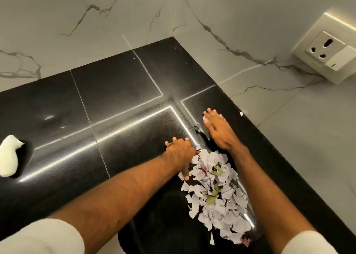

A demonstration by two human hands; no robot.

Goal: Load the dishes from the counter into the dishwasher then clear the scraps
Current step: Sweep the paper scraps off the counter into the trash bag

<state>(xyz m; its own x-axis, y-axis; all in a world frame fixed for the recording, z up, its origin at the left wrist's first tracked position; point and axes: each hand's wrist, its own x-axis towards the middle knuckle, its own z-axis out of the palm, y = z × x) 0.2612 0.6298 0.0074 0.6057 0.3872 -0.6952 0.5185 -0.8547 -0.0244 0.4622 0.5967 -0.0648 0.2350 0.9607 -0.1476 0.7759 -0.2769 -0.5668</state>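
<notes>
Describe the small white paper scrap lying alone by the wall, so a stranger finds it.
Follow the right edge of the black stone counter, where it meets the white marble wall. Right of the right hand sits the small white paper scrap. It alone lies beside the wall; the heap of torn paper lies left of the right forearm.

A glossy black speckled stone counter [119, 91] fills the lower part of the view, built from slabs joined by thin pale seams [148, 70]. It runs back into a corner where two walls of pale grey marble-look tile with dark veins [77, 22] meet at a vertical joint [173, 12]. A cream plastic socket plate [327, 49] is mounted on the right-hand wall, with a three-pin outlet and a white rocker switch [341, 59] beside it. Bright linear reflections of light [123, 122] streak the polished counter.
</notes>
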